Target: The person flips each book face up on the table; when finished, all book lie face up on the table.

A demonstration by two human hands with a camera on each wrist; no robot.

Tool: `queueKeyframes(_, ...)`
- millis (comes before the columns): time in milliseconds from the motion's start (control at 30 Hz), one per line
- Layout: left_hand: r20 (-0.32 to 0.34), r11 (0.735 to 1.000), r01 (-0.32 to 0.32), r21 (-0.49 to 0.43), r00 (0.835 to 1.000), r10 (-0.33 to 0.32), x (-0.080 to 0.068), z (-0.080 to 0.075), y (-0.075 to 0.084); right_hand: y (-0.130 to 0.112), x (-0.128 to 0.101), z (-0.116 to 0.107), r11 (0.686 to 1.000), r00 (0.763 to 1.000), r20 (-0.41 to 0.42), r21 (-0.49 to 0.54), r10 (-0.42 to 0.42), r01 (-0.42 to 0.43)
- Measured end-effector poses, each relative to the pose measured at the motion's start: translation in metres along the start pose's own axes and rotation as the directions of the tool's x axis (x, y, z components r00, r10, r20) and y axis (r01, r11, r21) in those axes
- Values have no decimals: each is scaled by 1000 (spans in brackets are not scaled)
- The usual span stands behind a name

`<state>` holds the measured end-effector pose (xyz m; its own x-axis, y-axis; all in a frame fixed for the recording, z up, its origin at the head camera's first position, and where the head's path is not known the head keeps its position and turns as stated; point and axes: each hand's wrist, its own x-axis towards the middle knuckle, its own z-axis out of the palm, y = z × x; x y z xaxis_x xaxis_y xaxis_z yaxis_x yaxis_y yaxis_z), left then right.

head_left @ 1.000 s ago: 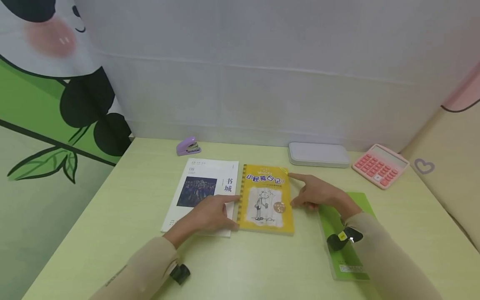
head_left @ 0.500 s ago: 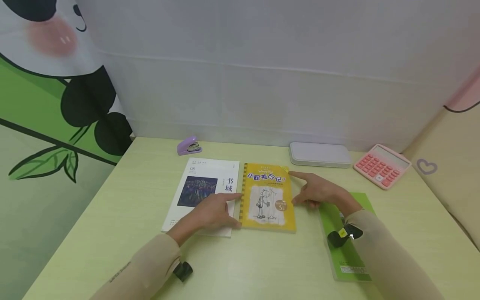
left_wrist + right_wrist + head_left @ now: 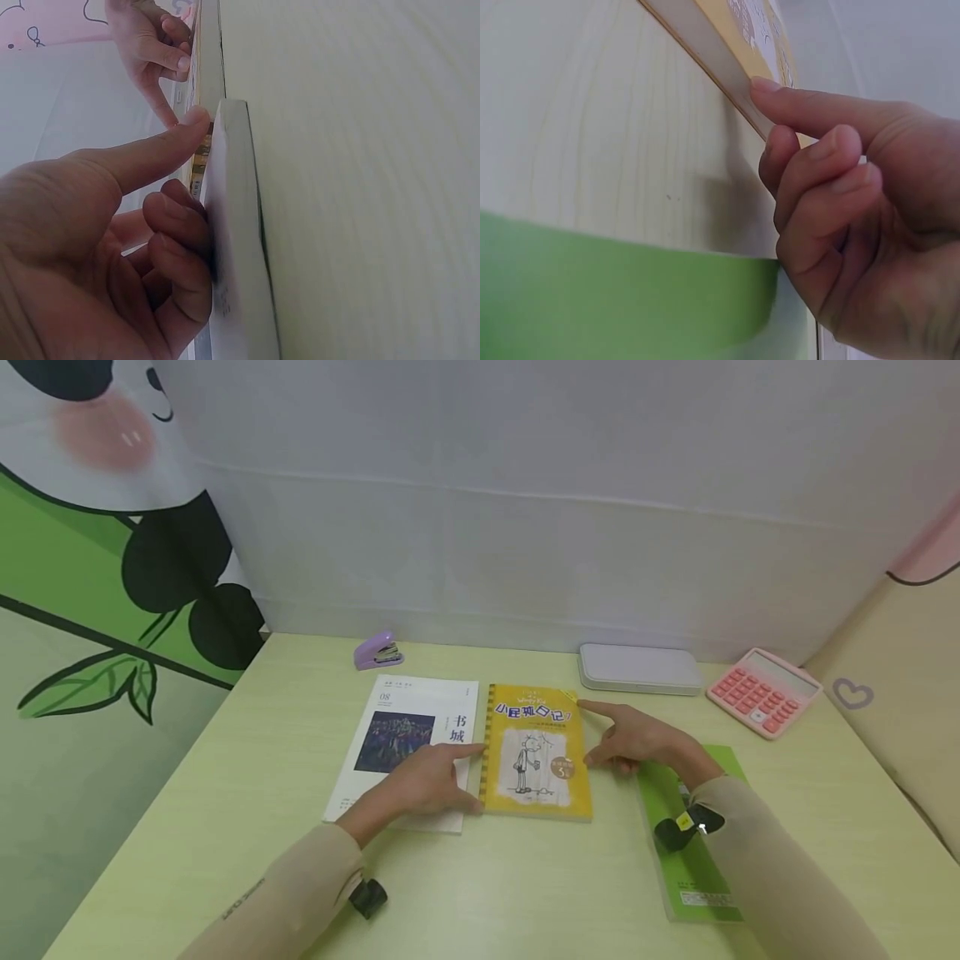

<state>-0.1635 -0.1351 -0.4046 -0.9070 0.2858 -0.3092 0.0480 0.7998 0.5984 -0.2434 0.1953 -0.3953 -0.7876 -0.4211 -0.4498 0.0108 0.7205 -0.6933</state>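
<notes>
A yellow comic-style book (image 3: 536, 760) lies flat on the table between my two hands. My left hand (image 3: 427, 781) reaches over a white book (image 3: 360, 777), its index fingertip and thumb tip set against the yellow book's left edge. From the other side, the index fingertip and thumb of my right hand (image 3: 637, 739) meet the yellow book's right edge. The remaining fingers of both hands are loosely curled, as the wrist views show. In the right wrist view the thumb (image 3: 810, 105) touches the yellow book's side (image 3: 731, 56). Part of the white book is hidden under my left hand.
A green book (image 3: 686, 852) lies at the right, partly under my right forearm. Along the back stand a purple stapler (image 3: 377, 652), a pale flat case (image 3: 637, 668) and a pink calculator (image 3: 763, 693). A white cloth wall (image 3: 487, 552) rises behind the table.
The yellow book has slid slightly away from me toward the back, and both hands have moved along with it. The white and green books have stayed in place.
</notes>
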Motion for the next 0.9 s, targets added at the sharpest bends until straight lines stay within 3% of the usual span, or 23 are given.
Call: queueKeyframes(900,6,1000,24,-4,1000,-24,-1,-1,1,3,1,-2,1000,1000,10,8,-5,5)
